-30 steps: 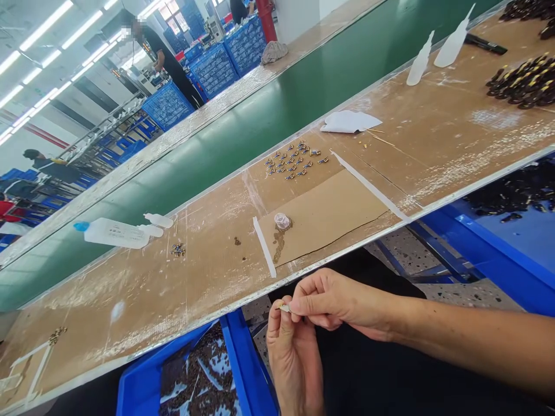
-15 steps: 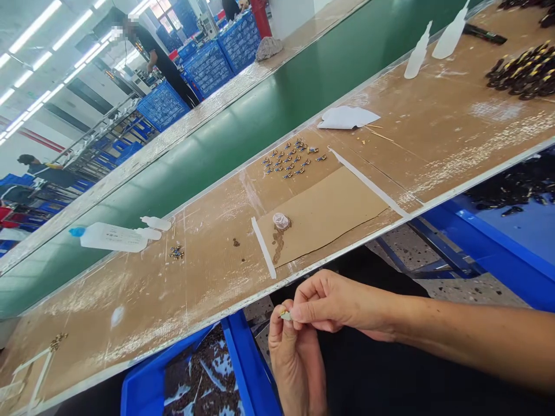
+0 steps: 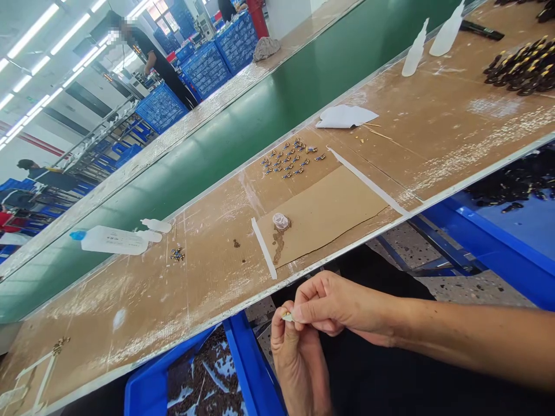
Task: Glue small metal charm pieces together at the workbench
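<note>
In the head view, my left hand (image 3: 301, 367) is closed below the table's front edge, its thumb and fingertips pinching a small pale greenish piece (image 3: 287, 316) with a yellowish spot. My right hand (image 3: 332, 303) comes in from the right, closed, its fingertips pressed on the same piece. Fingers cover most of it, so its kind cannot be told. Beyond my hands, a small round pinkish-white tub (image 3: 281, 221) stands on a cardboard sheet (image 3: 333, 208) beside a wet stain. Several small blue-and-gold parts (image 3: 295, 157) lie in rows behind the sheet.
Blue bins (image 3: 255, 370) with dark parts stand under the table (image 3: 208, 271) on both sides. Bottles (image 3: 113, 240) lie at left; squeeze bottles (image 3: 415, 55) stand at right near dark parts (image 3: 522, 66). A green conveyor belt (image 3: 243, 133) runs behind. A person (image 3: 158, 60) stands farther back.
The camera view has shifted very slightly. Both hands keep their pinch on the small pale piece, which looks slightly turned. Things on the table stay where they were.
</note>
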Available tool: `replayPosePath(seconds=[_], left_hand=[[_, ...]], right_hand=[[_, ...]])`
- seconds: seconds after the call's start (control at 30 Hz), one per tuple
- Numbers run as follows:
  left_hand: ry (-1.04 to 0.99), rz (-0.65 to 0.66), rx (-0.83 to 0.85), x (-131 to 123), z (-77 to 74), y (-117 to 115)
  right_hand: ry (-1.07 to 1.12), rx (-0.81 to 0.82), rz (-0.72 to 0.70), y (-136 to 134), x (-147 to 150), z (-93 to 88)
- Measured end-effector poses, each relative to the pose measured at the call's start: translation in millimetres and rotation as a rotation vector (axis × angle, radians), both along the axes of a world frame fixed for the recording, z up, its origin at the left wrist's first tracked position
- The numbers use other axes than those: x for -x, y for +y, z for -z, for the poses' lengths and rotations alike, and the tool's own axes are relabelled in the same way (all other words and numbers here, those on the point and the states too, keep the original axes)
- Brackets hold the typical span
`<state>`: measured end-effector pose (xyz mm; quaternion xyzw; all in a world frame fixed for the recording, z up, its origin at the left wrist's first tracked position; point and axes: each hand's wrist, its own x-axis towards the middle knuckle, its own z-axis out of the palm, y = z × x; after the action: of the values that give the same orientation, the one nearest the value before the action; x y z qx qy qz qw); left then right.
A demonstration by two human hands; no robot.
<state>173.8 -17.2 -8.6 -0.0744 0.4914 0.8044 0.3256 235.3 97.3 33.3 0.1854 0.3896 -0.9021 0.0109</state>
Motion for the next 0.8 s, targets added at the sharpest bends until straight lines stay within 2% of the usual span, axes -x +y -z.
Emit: replayPosePath(seconds=[0.17,0.3,0.57,0.7,0.8], left_hand=[[0.049,0.048,-0.140,2,-6.0,3],[-0.044,0.040,-0.115,5,-10.8,4],[-0.055,0.062,-0.095,7,-8.4,2],[-0.001,0.116,-0.083,7,-5.4,2],[0.054,0.111,-0.039,5,-4.4,2]], right_hand=[[-0.020,-0.008,0.148,2,-2,-1.6],[0.028,-0.011,0.182,9,-3,-5.4],[0.005,0.058,0.043,11,3,6.5],[0.010,0.088,-0.032,9,3,5.6],[0.037,0.087,-0.080,9,3,5.4]])
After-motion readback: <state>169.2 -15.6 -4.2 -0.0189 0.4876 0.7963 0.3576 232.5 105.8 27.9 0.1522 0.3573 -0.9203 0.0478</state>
